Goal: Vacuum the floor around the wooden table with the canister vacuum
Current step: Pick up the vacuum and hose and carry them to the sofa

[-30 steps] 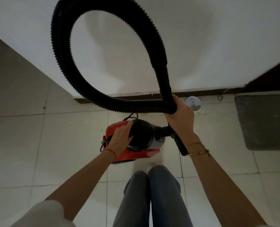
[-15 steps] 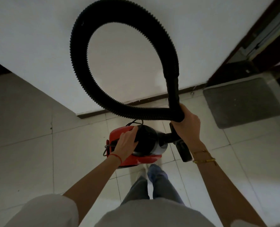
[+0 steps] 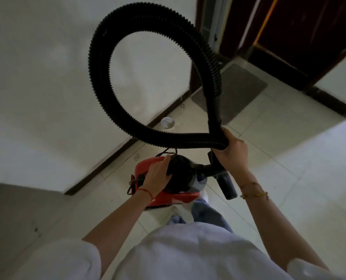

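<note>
Carrying the vacuum at centre frame: your left hand grips its top, your right hand clasps the doubled hose. Body likely hefty and rigid; hose springy, so hold the stiff cuff. Smooth tiles, mat upper right, no table visible.

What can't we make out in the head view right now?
- Wooden table: not in view; nothing shows where it stands.
- Canister vacuum: top handle hidden under the left hand; underside hidden by its body, so floor contact can't be told.
- Hose: where loop and tube cross is hidden inside the right hand.
- Nozzle: opening too dark.
- Round white object by the wall: too small to identify.
</note>
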`<state>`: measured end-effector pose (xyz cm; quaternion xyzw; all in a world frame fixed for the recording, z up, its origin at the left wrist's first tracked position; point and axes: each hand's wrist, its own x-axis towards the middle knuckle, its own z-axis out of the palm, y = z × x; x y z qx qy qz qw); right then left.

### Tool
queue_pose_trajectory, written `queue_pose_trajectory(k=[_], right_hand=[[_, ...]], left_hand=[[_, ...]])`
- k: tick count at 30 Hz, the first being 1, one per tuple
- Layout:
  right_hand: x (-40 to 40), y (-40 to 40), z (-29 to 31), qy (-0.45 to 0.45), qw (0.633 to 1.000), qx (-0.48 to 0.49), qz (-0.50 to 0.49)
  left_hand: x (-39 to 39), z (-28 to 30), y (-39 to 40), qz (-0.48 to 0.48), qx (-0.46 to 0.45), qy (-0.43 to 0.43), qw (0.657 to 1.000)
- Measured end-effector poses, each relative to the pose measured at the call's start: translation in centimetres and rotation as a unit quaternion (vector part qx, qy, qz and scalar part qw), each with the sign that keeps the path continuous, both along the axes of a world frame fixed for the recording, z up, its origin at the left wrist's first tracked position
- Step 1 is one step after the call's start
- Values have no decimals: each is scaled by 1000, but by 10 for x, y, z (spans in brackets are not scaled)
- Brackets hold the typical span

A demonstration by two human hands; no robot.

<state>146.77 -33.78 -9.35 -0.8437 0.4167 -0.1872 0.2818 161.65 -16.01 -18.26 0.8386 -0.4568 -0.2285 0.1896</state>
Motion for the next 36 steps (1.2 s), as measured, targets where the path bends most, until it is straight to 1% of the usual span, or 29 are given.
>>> queue_pose_trajectory(k=[3,6,9,14,19,24,30,36], right_hand=[[-46,-1,4,-19,998,-3,-66],[-94,-1,6,-23,991,-38,-129],[-143,1,7,-18,980,-55,-193],[-231,7,8,-35,957,-84,-275],[-327,13,9,-31,931,-81,-355],[-423,20,6,-38,905,-91,-414],[-537,26,6,-33,872,-96,-479],[-638,35,15,-24,830,-110,-547]], left_hand=[[-24,6,-22,-67,-7,0,998],[-51,9,-48,-131,-16,4,991],[-85,12,-73,-192,-10,3,981],[-155,17,-109,-272,-7,-4,962],[-242,24,-141,-340,-16,-3,940],[-332,24,-164,-394,-23,-5,919],[-444,26,-192,-455,-31,19,890],[-556,34,-222,-517,-33,20,855]])
